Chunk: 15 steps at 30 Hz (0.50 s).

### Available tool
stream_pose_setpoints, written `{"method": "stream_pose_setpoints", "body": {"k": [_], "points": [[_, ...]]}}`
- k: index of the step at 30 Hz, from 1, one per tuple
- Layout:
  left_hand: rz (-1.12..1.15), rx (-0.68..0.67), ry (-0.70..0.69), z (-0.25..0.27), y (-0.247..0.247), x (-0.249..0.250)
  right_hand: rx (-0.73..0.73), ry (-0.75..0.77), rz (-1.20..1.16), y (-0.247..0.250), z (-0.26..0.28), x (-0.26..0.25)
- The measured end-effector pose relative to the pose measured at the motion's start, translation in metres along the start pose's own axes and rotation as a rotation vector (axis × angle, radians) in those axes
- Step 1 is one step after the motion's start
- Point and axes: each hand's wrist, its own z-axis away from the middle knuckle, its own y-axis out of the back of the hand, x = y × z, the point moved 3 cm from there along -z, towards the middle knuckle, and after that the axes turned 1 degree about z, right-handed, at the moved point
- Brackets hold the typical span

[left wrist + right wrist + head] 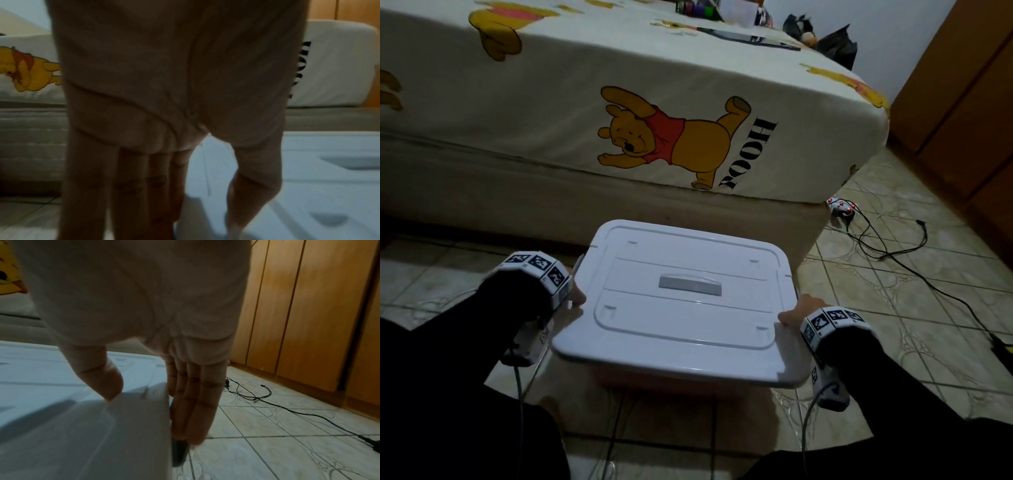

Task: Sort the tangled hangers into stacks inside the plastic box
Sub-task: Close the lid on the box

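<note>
Now the plastic box (616, 380) sits on the tiled floor (893, 308) beside the bed (551, 120), lid (681, 301) on. My left hand (575, 294) and right hand (796, 313) each pinch a lid edge, thumb on top. It looks light, stiff, slick; hangers unseen.

We see a pale tiled floor (887, 284) with dark grout lines carrying everything here. On it, near us, sits the plastic box (674, 301), its white lid closed. Just beyond stands the bed (585, 113). To the right, black cables (914, 270) trail across the tiles, beside a small device with red lights (842, 207).
</note>
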Motion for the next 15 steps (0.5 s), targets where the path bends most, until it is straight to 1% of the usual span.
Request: {"method": "stream_pose_setpoints", "body": {"k": [2,3,7,9,11,14,15], "points": [[-0.029,0.005,0.000,0.000,0.002,0.004,-0.009,-0.021,-0.027,0.001,-0.008,0.001],[-0.014,0.038,0.010,-0.002,0.004,0.005,-0.009,-0.031,-0.066,0.003,-0.012,0.003],[0.229,0.168,-0.014,-0.025,0.014,0.002,0.060,-0.116,-0.297,0.018,-0.025,0.008],[0.240,0.234,-0.030,-0.040,0.012,-0.004,0.070,-0.138,-0.367,0.020,-0.028,0.005],[0.223,0.228,-0.035,-0.053,0.005,-0.005,0.028,-0.160,-0.405,0.014,-0.033,0.000],[0.286,0.155,-0.023,-0.059,-0.006,-0.003,-0.143,-0.161,-0.356,0.001,-0.036,-0.005],[0.304,0.147,-0.023,-0.060,-0.006,-0.003,-0.172,-0.162,-0.363,-0.001,-0.037,-0.005]]}}
